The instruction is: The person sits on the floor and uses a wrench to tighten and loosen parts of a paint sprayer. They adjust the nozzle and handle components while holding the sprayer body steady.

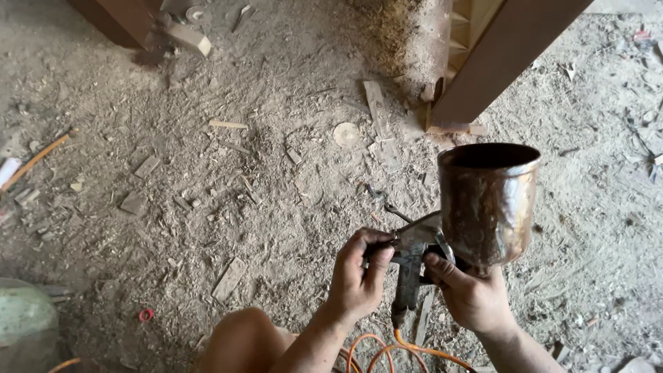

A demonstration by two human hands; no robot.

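I hold a worn metal spray gun (413, 254) over a dusty floor. Its brown, stained open cup (489, 202) stands upright on top at the right. My left hand (357, 276) pinches the rear of the gun's body with fingers curled around it. My right hand (468, 293) grips the gun just beneath the cup, thumb across the body. An orange hose (387, 349) runs from the bottom of the gun's handle and loops down toward the lower edge. My bare knee (243, 338) shows below my left forearm.
Sawdust and wood scraps (228, 278) cover the floor. A brown wooden panel (497, 62) leans at the top right. A pale green rounded object (24, 321) sits at the lower left, an orange strip (38, 157) at the left, a small red ring (146, 315) nearby.
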